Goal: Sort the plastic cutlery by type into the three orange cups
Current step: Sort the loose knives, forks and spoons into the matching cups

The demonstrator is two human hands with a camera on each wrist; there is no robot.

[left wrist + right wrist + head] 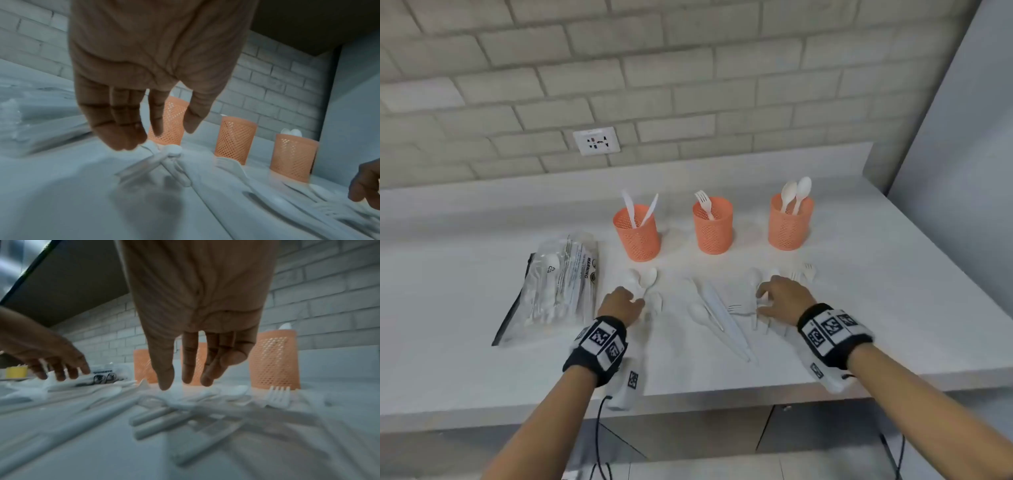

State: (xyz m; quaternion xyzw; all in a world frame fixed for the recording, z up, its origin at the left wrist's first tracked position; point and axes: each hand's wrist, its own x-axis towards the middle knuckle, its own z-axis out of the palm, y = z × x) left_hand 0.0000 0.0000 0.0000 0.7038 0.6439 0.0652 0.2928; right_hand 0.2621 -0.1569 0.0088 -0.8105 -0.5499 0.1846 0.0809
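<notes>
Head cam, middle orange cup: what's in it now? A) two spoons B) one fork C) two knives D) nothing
B: a single fork stands tines-up in the middle cup; the knives and spoons are in the cups on either side.

Bright, even light washes out the head view; both wrist views are dimmer, blurred and edge-warped.

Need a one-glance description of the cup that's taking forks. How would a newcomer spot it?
Start at the wall socket on the brick wall and drop to the white counter, where three orange mesh cups stand in a row. Take the middle cup. It alone holds a single white fork, tines up; the left cup holds two knives and the right cup two spoons.
</notes>
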